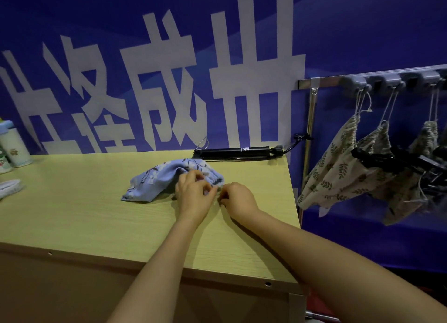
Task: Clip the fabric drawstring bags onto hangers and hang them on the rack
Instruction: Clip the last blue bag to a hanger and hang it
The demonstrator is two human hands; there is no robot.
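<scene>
A light blue flowered drawstring bag (pixel 154 180) lies crumpled on the pale wooden table (pixel 84 214). My left hand (pixel 193 192) rests on the bag's gathered mouth with its fingers curled into the fabric. Right beside it, my right hand (pixel 238 198) pinches something small at the bag's opening, probably the drawstring; the fingers hide it. On the right, several beige leaf-print bags (pixel 338 172) hang by their strings from a metal rack (pixel 343 79). Black clip hangers (pixel 396 163) hang among those bags.
A long black tool (pixel 242 152) lies along the table's far edge by the blue banner wall. White bottles (pixel 13 146) stand at the far left, with a white object (pixel 8 188) in front of them. The table's right edge ends just before the rack pole (pixel 309 139).
</scene>
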